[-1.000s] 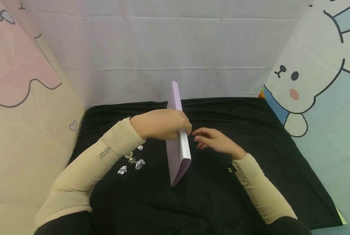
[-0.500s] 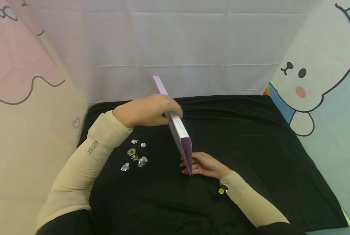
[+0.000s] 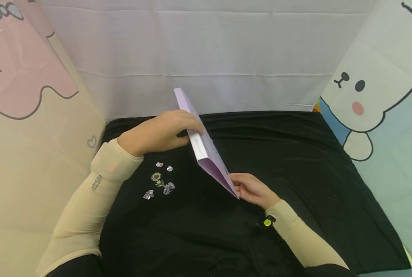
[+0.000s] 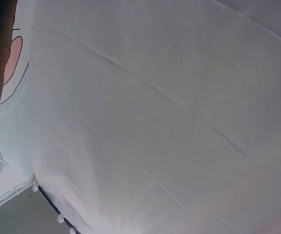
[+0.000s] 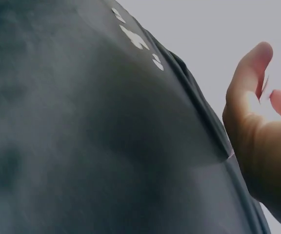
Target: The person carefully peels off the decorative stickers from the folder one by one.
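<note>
A pale purple folder (image 3: 214,159) with a white spine (image 3: 197,145) is held tilted above the black cloth, its hollow near end facing the head camera. My left hand (image 3: 161,131) grips it over the spine, thumb on the near-left side and fingers over the top. At the lower right corner, my right hand (image 3: 252,188) holds the edge between thumb and fingers; part of its fingers is hidden. In the right wrist view the thumb (image 5: 252,68) and a fingertip show, with a sliver of purple at the top corner. Only a dark strip of hand appears in the left wrist view.
Several small shiny decorations lie on the black cloth (image 3: 178,238) at left: a pink piece (image 3: 159,164), a round silver piece (image 3: 169,169), a wreath-like piece (image 3: 155,176), a flower-like piece (image 3: 169,188) and a clear piece (image 3: 148,194). A white curtain (image 3: 206,57) hangs behind.
The left hand has moved left and up, tilting the folder so its top leans left. The right hand has come down to the folder's lower edge and shifted slightly right with it.
</note>
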`<state>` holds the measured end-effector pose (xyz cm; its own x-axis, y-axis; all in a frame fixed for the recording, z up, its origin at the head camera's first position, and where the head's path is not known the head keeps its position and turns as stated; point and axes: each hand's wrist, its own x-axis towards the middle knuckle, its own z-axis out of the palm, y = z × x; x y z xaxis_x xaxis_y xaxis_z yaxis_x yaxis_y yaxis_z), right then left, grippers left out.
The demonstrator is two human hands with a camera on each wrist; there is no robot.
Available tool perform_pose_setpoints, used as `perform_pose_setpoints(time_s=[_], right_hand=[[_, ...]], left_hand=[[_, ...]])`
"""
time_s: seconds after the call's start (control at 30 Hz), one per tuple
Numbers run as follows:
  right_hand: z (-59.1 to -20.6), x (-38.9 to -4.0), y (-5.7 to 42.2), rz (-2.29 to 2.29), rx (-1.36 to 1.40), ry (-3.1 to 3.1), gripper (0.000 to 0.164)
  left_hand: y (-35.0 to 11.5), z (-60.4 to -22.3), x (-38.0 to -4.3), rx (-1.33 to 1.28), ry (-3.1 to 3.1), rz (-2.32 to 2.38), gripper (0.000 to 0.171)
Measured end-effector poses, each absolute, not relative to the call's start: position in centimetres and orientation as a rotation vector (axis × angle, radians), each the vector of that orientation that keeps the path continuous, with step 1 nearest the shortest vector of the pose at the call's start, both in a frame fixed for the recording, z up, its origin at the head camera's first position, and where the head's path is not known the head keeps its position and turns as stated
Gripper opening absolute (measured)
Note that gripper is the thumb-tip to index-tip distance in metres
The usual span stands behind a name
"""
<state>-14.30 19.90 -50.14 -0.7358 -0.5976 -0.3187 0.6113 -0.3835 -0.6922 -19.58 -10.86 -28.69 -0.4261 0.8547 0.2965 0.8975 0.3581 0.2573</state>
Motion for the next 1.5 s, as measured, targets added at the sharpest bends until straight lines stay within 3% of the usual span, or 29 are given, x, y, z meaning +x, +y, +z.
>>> perform_pose_setpoints(time_s=[0.27, 0.53, 0.83, 1.1, 1.5], right_hand=[[-47.7, -14.9, 24.6, -2.155, 0.091, 1.483, 0.015], [-46.2, -15.1, 27.3, -1.907, -0.095, 1.942, 0.030], [-47.9, -14.5, 27.1, -1.813, -0.109, 2.060, 0.035], [-49.3, -14.0, 27.0, -1.646, -0.101, 2.225, 0.034], [-50.1, -14.5, 27.2, -1.002, -0.175, 2.617, 0.020]], left_hand=[[-11.5, -33.9, -18.4, -1.565, -2.230, -0.768, 0.029], [-11.3, -41.2, -17.0, -1.424, -2.233, -0.698, 0.034], [-11.1, -47.8, -16.5, -1.438, -2.350, -0.594, 0.029], [-11.2, -50.5, -16.1, -1.422, -2.477, -0.462, 0.038], [-11.3, -52.5, -16.2, -1.421, -2.623, -0.269, 0.047]])
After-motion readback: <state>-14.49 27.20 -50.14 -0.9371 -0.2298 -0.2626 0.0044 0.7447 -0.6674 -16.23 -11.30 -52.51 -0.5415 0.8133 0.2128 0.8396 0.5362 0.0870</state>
